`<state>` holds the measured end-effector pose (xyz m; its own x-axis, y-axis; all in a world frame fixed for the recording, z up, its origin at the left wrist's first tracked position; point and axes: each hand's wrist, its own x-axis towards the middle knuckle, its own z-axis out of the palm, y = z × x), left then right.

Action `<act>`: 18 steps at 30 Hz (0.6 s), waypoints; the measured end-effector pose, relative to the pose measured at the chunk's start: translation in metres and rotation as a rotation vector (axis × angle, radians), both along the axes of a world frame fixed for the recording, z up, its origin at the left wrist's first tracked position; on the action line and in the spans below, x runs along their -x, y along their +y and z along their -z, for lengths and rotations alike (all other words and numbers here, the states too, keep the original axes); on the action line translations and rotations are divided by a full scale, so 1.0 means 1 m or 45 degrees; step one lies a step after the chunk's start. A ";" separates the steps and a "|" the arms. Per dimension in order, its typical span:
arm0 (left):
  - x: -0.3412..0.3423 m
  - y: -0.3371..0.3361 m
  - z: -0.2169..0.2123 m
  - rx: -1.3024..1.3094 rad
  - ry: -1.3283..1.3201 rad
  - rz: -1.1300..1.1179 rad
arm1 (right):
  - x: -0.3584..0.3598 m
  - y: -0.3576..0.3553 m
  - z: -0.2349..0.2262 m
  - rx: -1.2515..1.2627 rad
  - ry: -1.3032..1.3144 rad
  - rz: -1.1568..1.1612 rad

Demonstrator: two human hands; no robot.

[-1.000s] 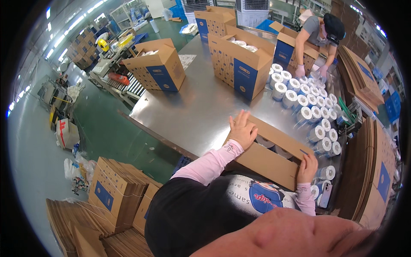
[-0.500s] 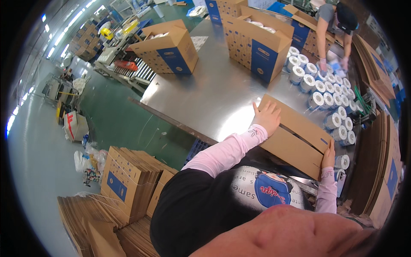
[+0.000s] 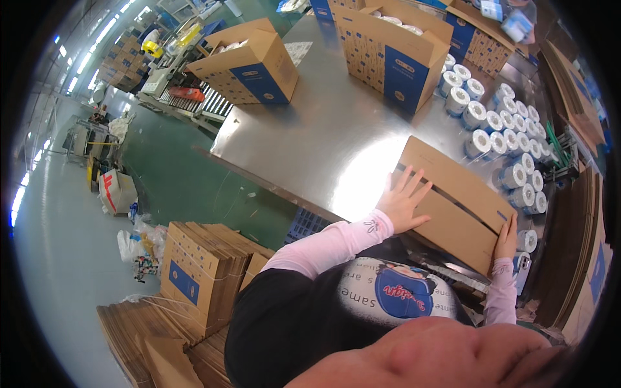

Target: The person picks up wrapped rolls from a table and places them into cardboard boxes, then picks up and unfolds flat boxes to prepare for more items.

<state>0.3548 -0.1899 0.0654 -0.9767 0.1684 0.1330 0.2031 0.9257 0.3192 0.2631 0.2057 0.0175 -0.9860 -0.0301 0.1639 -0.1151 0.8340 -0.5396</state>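
Observation:
A brown cardboard carton [image 3: 456, 169] lies in front of me on the metal table, its two long flaps folded in with a dark narrow gap between them. My left hand [image 3: 406, 202] rests on its left end, fingers spread, with nothing in them. Along the right end, my right hand [image 3: 506, 238] lies flat, fingers stretched out against the cardboard. White rolls in blue-edged wrapping [image 3: 477, 143] stand in rows just beyond and to the right of the carton.
Filled open cartons stand across the table, one at far left [image 3: 262, 74] and one at far centre [image 3: 404, 74]. At far right, a co-worker's hands hold wrapped rolls [image 3: 517, 26] over another carton [image 3: 482, 48]. Flattened cartons [image 3: 197, 271] are stacked at lower left.
My left hand has slid from the carton's far left corner toward its near side, fingers spreading wider. The co-worker has lifted rolls from the table up to a carton.

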 end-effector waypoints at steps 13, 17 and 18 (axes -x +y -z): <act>0.138 -0.146 0.054 -1.254 0.320 -1.400 | 0.063 -0.309 -0.024 1.213 -0.527 -0.328; 0.124 -0.079 0.086 -1.611 -0.085 -0.701 | 0.068 -0.319 -0.071 1.055 -0.560 -0.909; 0.109 -0.063 0.095 -1.615 -0.293 -0.543 | 0.054 -0.318 -0.072 0.850 -0.230 -1.043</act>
